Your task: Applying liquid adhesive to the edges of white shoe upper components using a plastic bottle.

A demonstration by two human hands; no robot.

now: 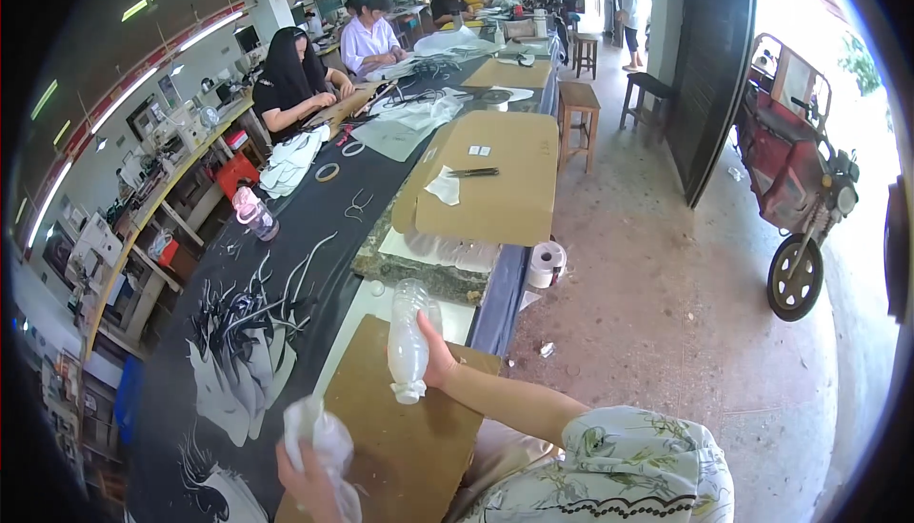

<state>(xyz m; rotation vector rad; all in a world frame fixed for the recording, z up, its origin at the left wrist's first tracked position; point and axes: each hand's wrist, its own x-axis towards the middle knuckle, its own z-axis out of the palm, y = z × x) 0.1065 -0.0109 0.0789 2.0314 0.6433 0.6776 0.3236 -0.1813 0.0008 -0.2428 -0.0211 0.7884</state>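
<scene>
A: Right hand [440,356]: state?
B: Closed round the clear bottle [407,337], thumb along its near-right side; the other fingers are mostly hidden behind it.

A: Bottle's place and axis?
B: Just left of the right palm, above the brown board [414,461]. Long axis runs away from the wearer, neck end toward the body.

A: Left hand [309,480]?
B: Gripping a crumpled white sheet [328,442]; film or cloth, cannot tell. Fingers partly covered.

A: Key relation?
B: Bottle lies ahead and to the right of the left hand, gap between. Its neck is the end nearer that hand.

A: Surroundings?
B: Strapped grey pieces [246,375] on the bench [314,252], ahead and left of the left hand.
</scene>
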